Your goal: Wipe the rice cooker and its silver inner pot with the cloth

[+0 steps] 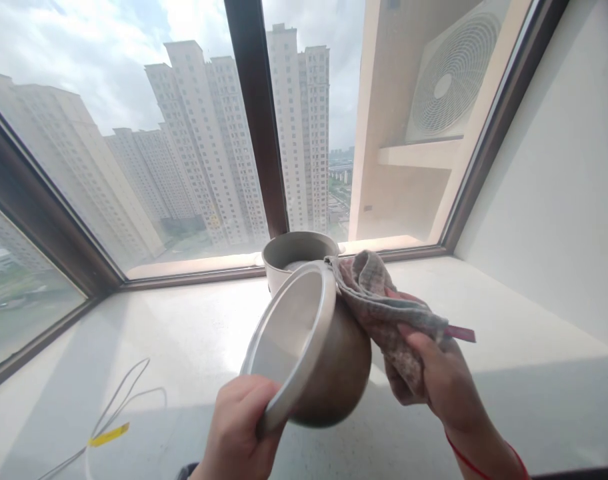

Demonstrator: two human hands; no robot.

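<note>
Bowl (334,363) tilts between hands, left hand (240,427) gripping its rim, right hand (444,380) clutching cloth (379,300) against it.

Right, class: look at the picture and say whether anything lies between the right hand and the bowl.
Yes: a cloth, bunched in the right hand, lies between it and the outside of the bowl. The left hand grips the rim bare, with nothing between.

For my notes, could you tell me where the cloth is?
Head view, right of centre: the cloth lies in the right hand, pressed against the metal bowl.
</note>
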